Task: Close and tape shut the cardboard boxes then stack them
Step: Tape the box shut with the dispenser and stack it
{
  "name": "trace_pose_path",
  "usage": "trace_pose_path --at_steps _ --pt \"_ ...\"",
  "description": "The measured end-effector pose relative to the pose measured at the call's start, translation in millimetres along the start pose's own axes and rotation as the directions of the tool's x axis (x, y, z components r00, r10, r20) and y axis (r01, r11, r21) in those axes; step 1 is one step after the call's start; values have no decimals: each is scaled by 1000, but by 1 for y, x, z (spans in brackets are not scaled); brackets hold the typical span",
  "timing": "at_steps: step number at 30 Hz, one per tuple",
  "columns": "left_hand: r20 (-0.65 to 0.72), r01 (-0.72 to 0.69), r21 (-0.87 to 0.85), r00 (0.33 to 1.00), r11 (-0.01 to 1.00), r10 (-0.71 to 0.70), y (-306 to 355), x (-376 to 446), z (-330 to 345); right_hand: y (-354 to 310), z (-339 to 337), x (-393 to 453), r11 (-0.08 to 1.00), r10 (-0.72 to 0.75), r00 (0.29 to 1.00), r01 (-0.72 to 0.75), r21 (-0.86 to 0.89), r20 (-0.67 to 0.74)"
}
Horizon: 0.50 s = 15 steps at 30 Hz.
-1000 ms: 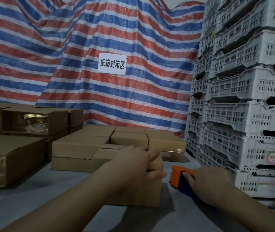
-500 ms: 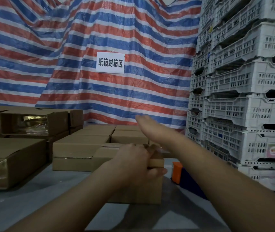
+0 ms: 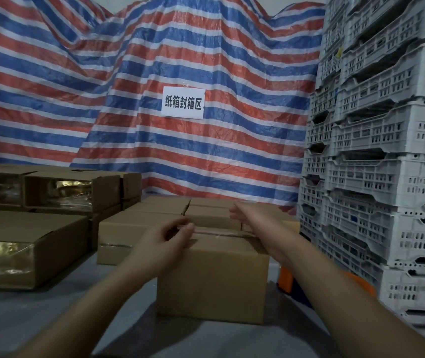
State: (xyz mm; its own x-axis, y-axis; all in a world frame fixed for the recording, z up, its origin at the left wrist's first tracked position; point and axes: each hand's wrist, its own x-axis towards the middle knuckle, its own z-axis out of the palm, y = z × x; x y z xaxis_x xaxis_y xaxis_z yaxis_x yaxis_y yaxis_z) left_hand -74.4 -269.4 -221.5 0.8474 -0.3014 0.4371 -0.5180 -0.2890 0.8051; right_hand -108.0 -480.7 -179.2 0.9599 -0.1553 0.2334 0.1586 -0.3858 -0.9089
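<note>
A brown cardboard box point(image 3: 214, 282) stands on the grey table right in front of me, its top flaps down with a strip of clear tape along the seam. My left hand point(image 3: 166, 241) hovers at the box's near left top edge, fingers curled and apart, holding nothing. My right hand point(image 3: 245, 214) reaches over the far side of the box top, fingers spread, empty. The orange and blue tape dispenser point(image 3: 287, 281) lies on the table to the right of the box, partly hidden by my right forearm.
Several closed cardboard boxes point(image 3: 134, 228) lie flat behind the box. Taped boxes point(image 3: 20, 249) are stacked at the left. White plastic crates point(image 3: 387, 177) tower at the right. A striped tarp with a white sign point(image 3: 183, 102) hangs behind.
My right hand let go of the tape dispenser and reached forward over the box. My left hand lifted off the box top and opened a little.
</note>
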Motion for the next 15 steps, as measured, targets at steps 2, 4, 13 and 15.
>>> trace_pose_path --at_steps 2,4,13,15 --pt "-108 54 -237 991 970 -82 -10 -8 9 9 -4 -3 996 -48 998 51 71 -43" --pt "-138 84 -349 981 933 -140 -16 -14 18 18 -4 -7 983 -42 996 56 177 -82" --pt "9 140 -374 989 917 -147 -32 -39 21 52 13 -40 928 5 986 58 367 -166" --pt "9 135 -391 990 911 -143 -34 -42 19 63 17 -50 936 67 987 -11 353 -147"
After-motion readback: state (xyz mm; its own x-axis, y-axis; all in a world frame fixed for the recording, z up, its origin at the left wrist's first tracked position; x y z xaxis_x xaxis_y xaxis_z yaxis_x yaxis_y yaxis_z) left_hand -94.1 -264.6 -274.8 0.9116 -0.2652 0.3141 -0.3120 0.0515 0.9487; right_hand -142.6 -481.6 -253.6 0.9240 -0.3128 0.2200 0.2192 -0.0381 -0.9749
